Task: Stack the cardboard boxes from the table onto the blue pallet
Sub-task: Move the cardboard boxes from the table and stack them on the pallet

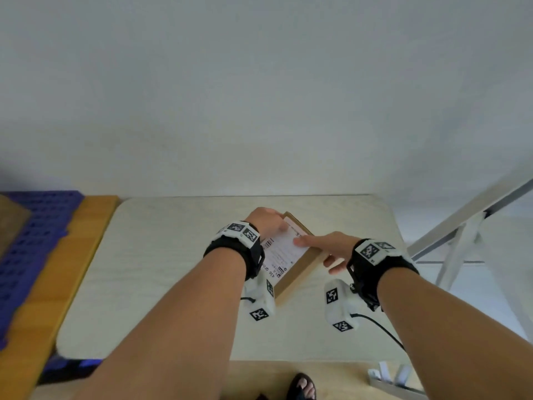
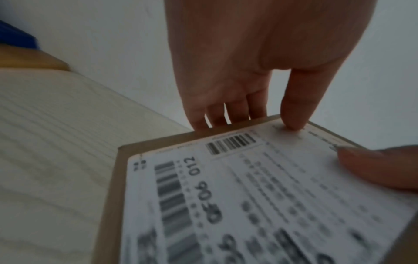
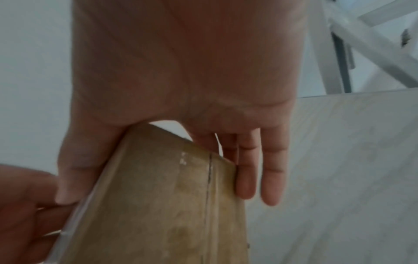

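Cardboard box, white shipping label on top: on the pale bench, centre. Left hand grip: thumb on top, fingers over the far edge. Right hand grip: thumb on the label, fingers along its side. Blue pallet: far left.

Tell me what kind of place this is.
Probably a small packing or parcel-handling room: a cardboard box with a shipping label lies on a pale table, with a blue pallet beside it.

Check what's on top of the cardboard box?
A white shipping label covers most of the cardboard box top; left hand thumb and right hand thumb rest on it. What lies beneath the box is hidden.
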